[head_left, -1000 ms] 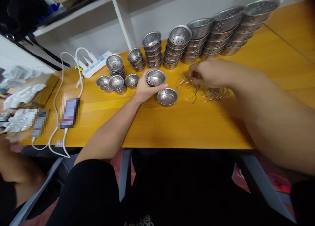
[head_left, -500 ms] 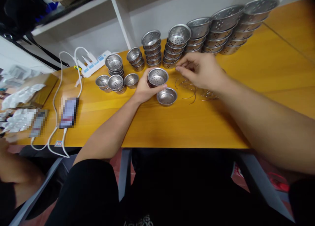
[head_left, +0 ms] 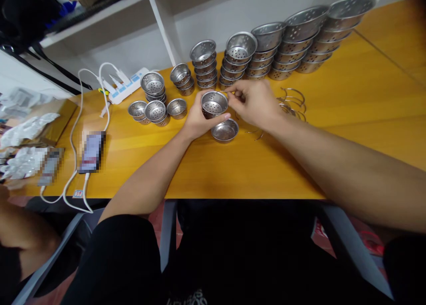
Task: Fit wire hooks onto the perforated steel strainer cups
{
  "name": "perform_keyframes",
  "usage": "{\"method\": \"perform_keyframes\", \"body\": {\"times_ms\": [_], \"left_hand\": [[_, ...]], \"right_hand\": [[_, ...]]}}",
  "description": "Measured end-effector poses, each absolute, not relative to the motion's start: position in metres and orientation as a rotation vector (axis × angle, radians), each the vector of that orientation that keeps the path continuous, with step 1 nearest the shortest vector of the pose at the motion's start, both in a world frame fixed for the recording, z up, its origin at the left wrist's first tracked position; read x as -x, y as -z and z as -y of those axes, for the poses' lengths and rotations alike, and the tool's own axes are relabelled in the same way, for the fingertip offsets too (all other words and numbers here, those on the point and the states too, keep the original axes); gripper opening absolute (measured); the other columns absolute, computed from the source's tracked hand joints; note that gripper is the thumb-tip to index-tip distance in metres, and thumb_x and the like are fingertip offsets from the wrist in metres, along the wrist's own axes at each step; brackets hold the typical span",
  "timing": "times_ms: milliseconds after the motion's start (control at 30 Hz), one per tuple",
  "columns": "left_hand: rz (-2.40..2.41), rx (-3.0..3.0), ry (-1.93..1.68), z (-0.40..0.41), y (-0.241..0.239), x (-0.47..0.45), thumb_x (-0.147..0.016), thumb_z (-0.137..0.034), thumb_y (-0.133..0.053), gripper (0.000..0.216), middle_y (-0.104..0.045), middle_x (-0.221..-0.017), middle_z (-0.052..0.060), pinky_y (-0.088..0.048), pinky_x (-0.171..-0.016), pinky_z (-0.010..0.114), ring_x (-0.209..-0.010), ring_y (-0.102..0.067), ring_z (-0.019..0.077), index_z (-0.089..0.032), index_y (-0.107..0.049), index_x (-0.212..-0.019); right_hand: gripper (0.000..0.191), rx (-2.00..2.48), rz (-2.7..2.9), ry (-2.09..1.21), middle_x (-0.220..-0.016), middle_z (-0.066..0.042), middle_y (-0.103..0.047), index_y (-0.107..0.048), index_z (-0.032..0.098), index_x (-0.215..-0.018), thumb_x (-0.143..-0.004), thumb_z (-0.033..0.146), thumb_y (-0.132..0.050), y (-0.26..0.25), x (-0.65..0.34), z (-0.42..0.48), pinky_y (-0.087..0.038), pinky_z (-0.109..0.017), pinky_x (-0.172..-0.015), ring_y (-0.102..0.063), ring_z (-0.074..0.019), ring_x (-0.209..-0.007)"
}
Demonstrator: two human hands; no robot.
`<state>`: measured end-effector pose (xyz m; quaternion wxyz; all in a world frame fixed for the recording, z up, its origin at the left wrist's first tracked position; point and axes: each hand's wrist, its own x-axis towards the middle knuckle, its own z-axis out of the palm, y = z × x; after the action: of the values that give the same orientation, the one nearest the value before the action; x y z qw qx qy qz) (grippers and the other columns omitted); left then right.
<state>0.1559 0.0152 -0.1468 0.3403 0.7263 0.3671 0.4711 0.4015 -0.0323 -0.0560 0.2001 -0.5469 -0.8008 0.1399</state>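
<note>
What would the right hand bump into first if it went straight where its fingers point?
Probably the holed metal cup in the left hand. The right hand looks very close to the cup's rim; whether they touch is unclear.

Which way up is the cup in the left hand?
Upright: the perforated cup in the left hand has its round rim and open mouth facing up, with the holed bottom visible inside.

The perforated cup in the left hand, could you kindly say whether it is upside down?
No, the perforated cup in the left hand opens upward, its holed bottom visible inside.
</note>
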Motion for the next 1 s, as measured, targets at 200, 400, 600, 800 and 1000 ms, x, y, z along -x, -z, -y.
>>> {"method": "perform_keyframes", "body": {"times_ms": [200,400,600,800,1000], "left_hand": [[-0.978,-2.063,-1.125,-0.017,0.152,-0.155,-0.094,-0.090,-0.106,0.115,-0.073,-0.167,0.016,-0.052,-0.155,0.075,-0.175,-0.069,0.0471,-0.031,-0.054,-0.179],[-1.100,-2.202,-1.101,-0.015,0.151,-0.156,-0.100,-0.085,-0.103,0.108,-0.077,-0.165,0.017,-0.058,-0.151,0.075,-0.168,-0.076,0.0462,-0.030,-0.052,-0.178],[-1.067,-2.217,-1.107,-0.013,0.150,-0.157,-0.101,-0.088,-0.101,0.106,-0.080,-0.162,0.017,-0.059,-0.150,0.073,-0.166,-0.078,0.0450,-0.029,-0.055,-0.176],[-0.982,-2.233,-1.155,-0.015,0.153,-0.157,-0.103,-0.092,-0.095,0.100,-0.081,-0.157,0.015,-0.062,-0.147,0.071,-0.159,-0.081,0.0421,-0.029,-0.058,-0.171],[-0.877,-2.196,-1.180,-0.035,0.171,-0.144,-0.107,-0.090,-0.092,0.094,-0.079,-0.159,0.013,-0.063,-0.146,0.071,-0.156,-0.082,0.0394,-0.031,-0.056,-0.171]], "right_hand": [[0.046,1.377,2.061,-0.290,-0.111,-0.017,-0.092,-0.092,0.025,-0.155,-0.126,0.048,-0.066,0.085,-0.400,0.016,-0.070,-0.055,-0.098,-0.084,-0.0392,-0.098],[0.035,1.141,1.867,-0.417,-0.096,-0.009,-0.085,-0.094,0.028,-0.139,-0.120,0.054,-0.083,0.106,-0.394,0.008,-0.070,-0.056,-0.095,-0.080,-0.0346,-0.089],[0.027,1.001,1.789,-0.586,-0.087,-0.005,-0.075,-0.092,0.035,-0.119,-0.118,0.062,-0.087,0.103,-0.392,0.008,-0.069,-0.054,-0.083,-0.072,-0.0300,-0.079],[0.032,0.900,1.735,-0.738,-0.081,-0.004,-0.069,-0.090,0.035,-0.112,-0.114,0.067,-0.091,0.105,-0.390,0.004,-0.066,-0.048,-0.074,-0.066,-0.0276,-0.074],[0.061,0.683,1.816,-0.912,-0.094,-0.006,-0.083,-0.093,0.031,-0.115,-0.108,0.092,-0.096,0.095,-0.406,0.004,-0.065,-0.044,-0.072,-0.070,-0.0249,-0.078]]}}
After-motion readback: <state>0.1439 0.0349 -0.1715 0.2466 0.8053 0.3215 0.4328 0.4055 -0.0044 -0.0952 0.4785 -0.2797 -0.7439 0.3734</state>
